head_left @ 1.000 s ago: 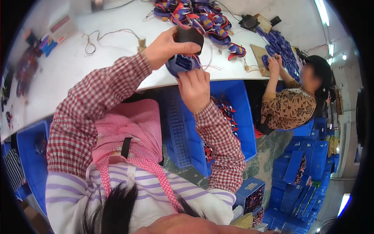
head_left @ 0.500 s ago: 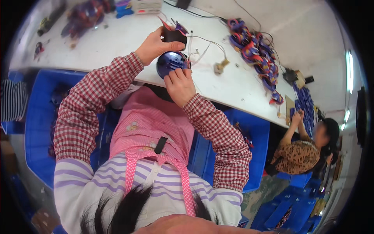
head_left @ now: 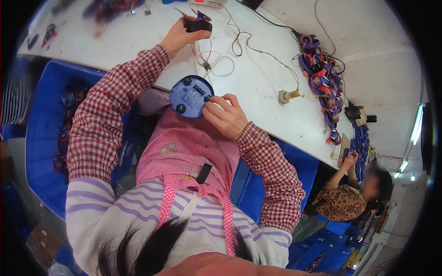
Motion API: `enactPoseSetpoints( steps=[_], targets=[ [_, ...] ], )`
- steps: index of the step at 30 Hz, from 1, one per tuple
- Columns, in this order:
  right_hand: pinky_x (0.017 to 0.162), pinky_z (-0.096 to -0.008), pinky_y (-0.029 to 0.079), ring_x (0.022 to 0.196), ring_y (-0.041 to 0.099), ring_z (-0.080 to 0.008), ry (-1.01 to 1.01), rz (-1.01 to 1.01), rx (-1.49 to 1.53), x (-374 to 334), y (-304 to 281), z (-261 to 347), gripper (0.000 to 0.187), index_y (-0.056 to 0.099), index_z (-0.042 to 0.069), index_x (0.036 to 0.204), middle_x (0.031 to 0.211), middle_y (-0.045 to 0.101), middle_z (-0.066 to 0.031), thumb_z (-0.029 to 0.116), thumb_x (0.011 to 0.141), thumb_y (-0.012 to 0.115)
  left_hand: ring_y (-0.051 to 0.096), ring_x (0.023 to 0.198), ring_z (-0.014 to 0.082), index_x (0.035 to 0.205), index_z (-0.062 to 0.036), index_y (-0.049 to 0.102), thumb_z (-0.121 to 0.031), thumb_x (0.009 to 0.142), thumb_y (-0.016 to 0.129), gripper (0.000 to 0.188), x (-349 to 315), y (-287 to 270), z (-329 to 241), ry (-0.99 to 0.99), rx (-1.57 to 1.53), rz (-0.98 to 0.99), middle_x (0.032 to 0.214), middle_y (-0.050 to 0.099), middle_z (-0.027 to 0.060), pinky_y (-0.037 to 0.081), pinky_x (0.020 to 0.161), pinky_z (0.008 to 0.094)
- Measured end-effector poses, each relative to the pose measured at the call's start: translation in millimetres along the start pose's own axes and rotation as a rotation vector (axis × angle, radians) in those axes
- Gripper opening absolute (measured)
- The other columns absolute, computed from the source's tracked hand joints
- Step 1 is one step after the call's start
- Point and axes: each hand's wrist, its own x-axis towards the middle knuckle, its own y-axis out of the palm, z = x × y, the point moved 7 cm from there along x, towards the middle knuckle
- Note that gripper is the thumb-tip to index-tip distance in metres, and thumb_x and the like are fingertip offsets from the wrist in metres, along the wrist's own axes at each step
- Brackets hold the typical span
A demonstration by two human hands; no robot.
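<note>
My left hand (head_left: 186,37) is closed around a dark, curved part (head_left: 199,26) with purple and red pieces sticking up from it. Below it, at the table's near edge, a round blue plastic base (head_left: 189,95) shows its underside, with printed text and black round feet. The fingers of my right hand (head_left: 225,115) grip the base's right rim; the thumb is hidden. Thin wires and a small circuit board (head_left: 207,66) lie between the dark part and the base.
On the white table (head_left: 262,87) lies a small brass-coloured fitting (head_left: 289,95) on a cable. A heap of purple and red parts (head_left: 322,83) runs along the far right. Blue bins (head_left: 41,138) stand below the table edge. A co-worker (head_left: 345,198) sits at the right.
My left hand has moved up and left with the dark part, away from the base. The base has come nearer to me and turned from its glossy side to its printed underside.
</note>
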Motion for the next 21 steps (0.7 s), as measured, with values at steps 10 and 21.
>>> enactPoseSetpoints(
  steps=[10, 21],
  targets=[
    [0.086, -0.0355, 0.047, 0.1, 0.056, -0.0293, 0.174, -0.159, 0.443, -25, -75, 30, 0.027, 0.059, 0.002, 0.1, 0.11, 0.059, -0.012, 0.006, 0.075, 0.068, 0.055, 0.103, 0.0224, 0.122, -0.0014, 0.047, -0.023, 0.068, 0.082, 0.068, 21, -24, 20, 0.011, 0.119, -0.124, 0.113, 0.056, 0.014, 0.043, 0.091, 0.0286],
    [0.052, -0.0263, 0.041, 0.055, 0.048, -0.0152, 1.186, -0.292, 0.39, -83, -54, -66, 0.019, 0.054, 0.004, 0.079, 0.063, 0.053, -0.0035, 0.014, 0.078, 0.069, 0.06, 0.096, 0.0205, 0.123, 0.0001, 0.047, -0.014, 0.075, 0.073, 0.056, -17, -24, 4, -0.095, 0.161, 0.152, 0.116, 0.057, 0.0153, 0.047, 0.086, 0.0278]
  ],
)
